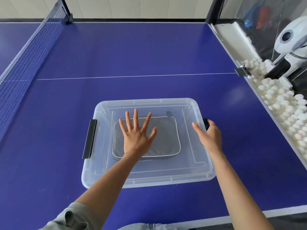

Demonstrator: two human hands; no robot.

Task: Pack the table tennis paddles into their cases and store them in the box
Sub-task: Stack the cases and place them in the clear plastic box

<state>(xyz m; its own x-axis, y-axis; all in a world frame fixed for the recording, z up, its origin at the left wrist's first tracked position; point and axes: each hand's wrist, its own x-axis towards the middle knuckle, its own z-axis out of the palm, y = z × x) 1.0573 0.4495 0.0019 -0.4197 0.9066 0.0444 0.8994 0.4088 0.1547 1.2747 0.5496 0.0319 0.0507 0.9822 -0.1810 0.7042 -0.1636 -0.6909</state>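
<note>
Clear plastic storage box point(191, 173) is set on the blue table tennis table point(132, 52), lid on | grey zipped paddle case point(166, 135) is seen inside, under the lid | left hand point(136, 135) is laid flat on the lid, fingers spread, directly above the case | right hand point(209, 132) is curled round the black right-side latch point(205, 122) | black left-side latch point(89, 138) is untouched

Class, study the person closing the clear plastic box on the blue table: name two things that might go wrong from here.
1. The right hand curls around the black right latch, so fingers may get pinched as it snaps.
2. The left hand presses flat on the translucent lid over the grey zipped paddle case; the black left latch looks unfastened, so the lid might lift.
</note>
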